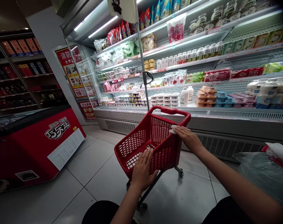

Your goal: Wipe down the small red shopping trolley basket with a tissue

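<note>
Red, one cart (165,150) meets two hands (142,169) (187,137), one wipe (172,130).

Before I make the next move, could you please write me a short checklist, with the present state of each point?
1. White wipe in the right hand: ok, held at the upper edge of the red cart.
2. Left hand on the cart: ok, laid over its near side.
3. Cart upright: ok, standing on its wheels.
4. Wheels locked: cannot tell, no brake shows clearly.
5. Plastic bag away from the cart: ok, apart, off to the right.
6. Gap between cart and display case: cannot tell from this angle.
</note>
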The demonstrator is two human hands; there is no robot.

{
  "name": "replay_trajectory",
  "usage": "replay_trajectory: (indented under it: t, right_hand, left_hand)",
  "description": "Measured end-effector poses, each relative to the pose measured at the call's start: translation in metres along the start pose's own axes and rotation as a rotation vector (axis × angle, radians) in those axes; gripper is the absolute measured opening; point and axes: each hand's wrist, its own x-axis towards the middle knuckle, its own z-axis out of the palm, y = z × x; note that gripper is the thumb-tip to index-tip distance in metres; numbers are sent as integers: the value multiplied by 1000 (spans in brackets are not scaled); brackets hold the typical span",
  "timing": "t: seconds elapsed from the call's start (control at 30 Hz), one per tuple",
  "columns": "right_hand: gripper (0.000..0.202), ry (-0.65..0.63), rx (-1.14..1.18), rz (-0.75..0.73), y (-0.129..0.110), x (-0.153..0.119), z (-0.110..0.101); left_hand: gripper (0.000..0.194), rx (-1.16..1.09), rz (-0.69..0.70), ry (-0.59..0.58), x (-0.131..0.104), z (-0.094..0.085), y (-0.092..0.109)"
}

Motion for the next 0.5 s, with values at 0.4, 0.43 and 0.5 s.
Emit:
replay_trajectory:
  t: [0.4,0.43,0.5]
  right_hand:
    - [63,-66,182,-312,-94,-18,19]
    - [62,-47,149,-276,-75,-18,14]
    - [63,-19,81,-180,-39,-16,5]
  left_hand:
    - [93,-16,-2,-25,1,4,12]
    - [93,-14,1,-28,0,3,12]
    - [93,-7,-1,-32,1,3,14]
